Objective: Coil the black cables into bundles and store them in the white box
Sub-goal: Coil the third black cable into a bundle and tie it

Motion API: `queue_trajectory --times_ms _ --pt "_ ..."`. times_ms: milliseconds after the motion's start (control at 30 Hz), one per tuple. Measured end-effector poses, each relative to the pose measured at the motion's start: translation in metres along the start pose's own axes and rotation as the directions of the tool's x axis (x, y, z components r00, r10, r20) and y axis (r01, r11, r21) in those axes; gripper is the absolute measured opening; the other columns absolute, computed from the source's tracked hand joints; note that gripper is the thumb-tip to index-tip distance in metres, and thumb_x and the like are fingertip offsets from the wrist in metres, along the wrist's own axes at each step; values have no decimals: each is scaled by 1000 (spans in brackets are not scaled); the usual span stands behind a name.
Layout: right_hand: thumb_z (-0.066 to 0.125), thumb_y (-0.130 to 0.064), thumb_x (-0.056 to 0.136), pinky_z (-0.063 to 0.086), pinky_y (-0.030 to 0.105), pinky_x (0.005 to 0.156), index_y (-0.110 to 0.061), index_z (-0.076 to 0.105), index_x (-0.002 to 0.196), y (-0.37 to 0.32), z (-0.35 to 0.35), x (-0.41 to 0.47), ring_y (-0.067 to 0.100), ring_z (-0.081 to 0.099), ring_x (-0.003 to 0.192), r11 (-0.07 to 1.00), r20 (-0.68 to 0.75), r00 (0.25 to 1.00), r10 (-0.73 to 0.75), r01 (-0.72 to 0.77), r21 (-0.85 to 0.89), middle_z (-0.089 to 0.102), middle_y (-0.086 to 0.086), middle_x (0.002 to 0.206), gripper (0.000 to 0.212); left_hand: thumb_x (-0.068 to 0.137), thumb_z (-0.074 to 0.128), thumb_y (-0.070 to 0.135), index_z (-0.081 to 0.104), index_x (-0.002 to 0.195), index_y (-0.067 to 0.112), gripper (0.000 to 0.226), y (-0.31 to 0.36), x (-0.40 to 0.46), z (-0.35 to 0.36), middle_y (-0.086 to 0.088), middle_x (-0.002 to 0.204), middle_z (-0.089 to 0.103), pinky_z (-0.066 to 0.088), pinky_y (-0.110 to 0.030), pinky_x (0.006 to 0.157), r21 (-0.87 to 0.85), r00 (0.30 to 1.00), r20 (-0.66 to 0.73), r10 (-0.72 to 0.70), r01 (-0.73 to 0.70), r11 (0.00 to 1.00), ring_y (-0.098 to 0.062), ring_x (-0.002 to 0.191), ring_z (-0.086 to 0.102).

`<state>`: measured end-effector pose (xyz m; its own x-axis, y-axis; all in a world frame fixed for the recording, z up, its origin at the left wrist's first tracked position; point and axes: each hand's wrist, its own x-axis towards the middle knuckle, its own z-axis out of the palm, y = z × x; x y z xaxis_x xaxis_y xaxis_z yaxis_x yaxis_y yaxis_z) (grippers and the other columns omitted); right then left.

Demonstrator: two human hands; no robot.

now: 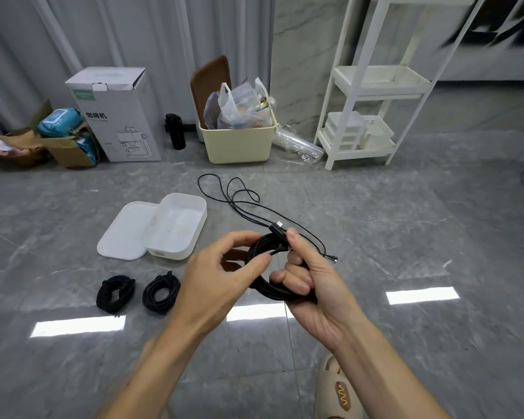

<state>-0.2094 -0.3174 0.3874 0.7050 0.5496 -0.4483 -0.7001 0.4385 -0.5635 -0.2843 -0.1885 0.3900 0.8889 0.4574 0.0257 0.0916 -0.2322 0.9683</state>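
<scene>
Two coiled bundles [138, 293] lie on the floor near the empty white box [176, 226], both hands' grip, left hand [224, 276] and right hand [312, 282], pinches a third coil [273, 290], and one thin cable [239, 198] remains loose.

Indoor room, likely a home or studio corner used for storage. Glossy grey marble-look tile floor [406, 237]; pale grey pleated curtain [118, 31] along the back wall. Against it: tall white cardboard coffee-machine carton [118, 116], cream plastic bin [238, 143] stuffed with bags, white open shelving unit [375, 86], torn brown cardboard box [70, 151].
</scene>
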Motion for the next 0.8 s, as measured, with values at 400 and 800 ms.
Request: queue_trajectory --times_ms 400,800 --pt "80 -26 69 47 23 56 -16 74 61 4 -2 2 10 23 37 971 22 998 -54 58 -234 20 -6 46 14 97 61 21 71 94 20 11 5 4 10 8 82 76 49 -18 73 -5 989 -59 -133 133 991 -8 82 69" --pt "73 -14 84 47 22 53 -16 75 60 1 -4 4 9 24 36 956 -8 999 -43 39 -292 20 -7 45 25 102 47 12 67 117 -3 29 3 8 8 -15 113 72 55 -28 88 -515 913 236 -333 408 754 -17 102 68"
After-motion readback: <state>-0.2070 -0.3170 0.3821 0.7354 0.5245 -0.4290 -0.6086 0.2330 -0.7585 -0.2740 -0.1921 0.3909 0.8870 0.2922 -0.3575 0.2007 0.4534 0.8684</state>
